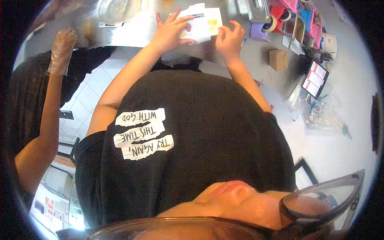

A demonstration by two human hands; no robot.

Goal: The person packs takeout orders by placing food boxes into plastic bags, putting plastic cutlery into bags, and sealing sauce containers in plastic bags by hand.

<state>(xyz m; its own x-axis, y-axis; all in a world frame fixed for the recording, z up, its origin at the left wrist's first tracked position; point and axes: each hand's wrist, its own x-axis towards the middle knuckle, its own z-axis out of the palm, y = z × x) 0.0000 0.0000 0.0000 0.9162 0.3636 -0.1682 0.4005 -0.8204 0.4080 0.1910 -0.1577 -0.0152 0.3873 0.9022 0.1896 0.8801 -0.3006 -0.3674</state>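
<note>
White printed papers (204, 25) with yellow patches lie on the steel counter (148, 16) at the top middle. My left hand (172, 33) rests on their left part with its fingers spread. On the right side of the papers is my right hand (231, 39), its thumb and forefinger curved toward each other with a gap between them. A small blue thing shows beside that hand, too little of it to name.
A co-worker's gloved hand (64, 44) is at the left, near a clear container (118, 10). To the right are a metal pan (256, 10), tape rolls (276, 21), a brown box (278, 60), a tablet (315, 79) and plastic bags (326, 116).
</note>
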